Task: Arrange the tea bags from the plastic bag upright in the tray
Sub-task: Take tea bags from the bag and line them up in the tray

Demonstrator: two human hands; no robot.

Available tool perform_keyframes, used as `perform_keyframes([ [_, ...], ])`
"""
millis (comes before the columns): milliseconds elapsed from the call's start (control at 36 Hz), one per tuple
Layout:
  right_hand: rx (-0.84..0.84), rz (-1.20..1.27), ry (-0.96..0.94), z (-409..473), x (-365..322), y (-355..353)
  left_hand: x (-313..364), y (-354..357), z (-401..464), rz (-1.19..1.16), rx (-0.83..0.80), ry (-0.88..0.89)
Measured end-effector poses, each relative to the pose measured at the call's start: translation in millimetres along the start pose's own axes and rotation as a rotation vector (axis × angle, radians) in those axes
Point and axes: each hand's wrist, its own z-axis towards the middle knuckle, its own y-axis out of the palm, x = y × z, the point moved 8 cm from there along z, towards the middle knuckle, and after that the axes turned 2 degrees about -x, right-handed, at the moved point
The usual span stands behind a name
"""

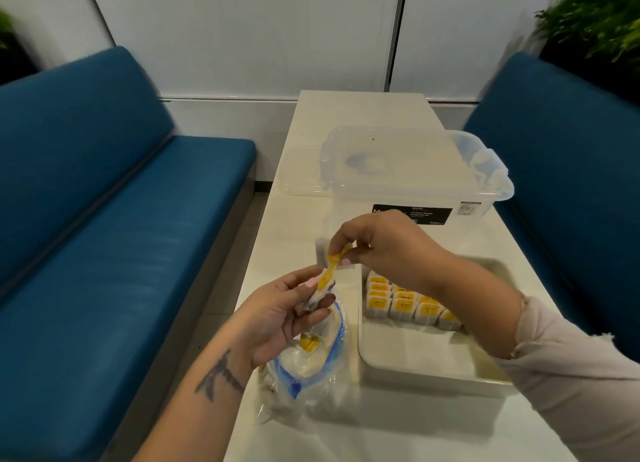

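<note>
A clear plastic bag with a blue zip edge lies on the white table, with yellow-tagged tea bags inside. Above it my left hand pinches a small bunch of tea bags. My right hand pinches one yellow-tagged tea bag just above that bunch; the two hands almost touch. To the right stands the cream tray. Several tea bags stand upright in rows at its far end, partly hidden by my right forearm.
A clear storage box with a black label stands behind the tray, its lid lying to its left. Blue benches flank the narrow table. Plants sit in the far corners.
</note>
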Motion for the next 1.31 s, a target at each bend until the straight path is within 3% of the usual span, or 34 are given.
perform_keyframes([
  [167, -0.026, 0.109, 0.047, -1.9, 11.1, -9.2, 8.8, -14.4, 1.8, 0.482, 0.149, 0.126],
  [306, -0.142, 0.135, 0.069, -1.6, 14.9, -5.4, 22.7, -7.5, 5.2, 0.838, 0.226, 0.294],
  [444, -0.182, 0.158, 0.043, -2.9, 11.4, -5.2, 24.3, 10.1, 10.8, 0.857, 0.174, 0.306],
  [583, -0.204, 0.187, 0.049, -3.5, 11.0, -6.2, 15.8, 19.3, 15.0, 0.73, 0.096, 0.206],
  [694, -0.182, 0.244, 0.081, -3.2, 16.4, -7.8, 15.2, 28.9, 14.0, 0.828, 0.035, 0.278],
  [861, -0.105, 0.328, 0.173, -2.7, 32.6, -12.5, 18.1, 29.3, 13.7, 0.893, 0.098, 0.371],
  [1028, -0.124, 0.228, 0.254, -7.9, 47.9, -7.5, 17.1, 35.3, 13.5, 0.988, 0.102, 0.449],
  [1306, -0.1, 0.004, 0.307, -23.1, 73.7, -2.0, 3.2, 9.8, 23.6, 0.883, 0.208, 0.281],
])
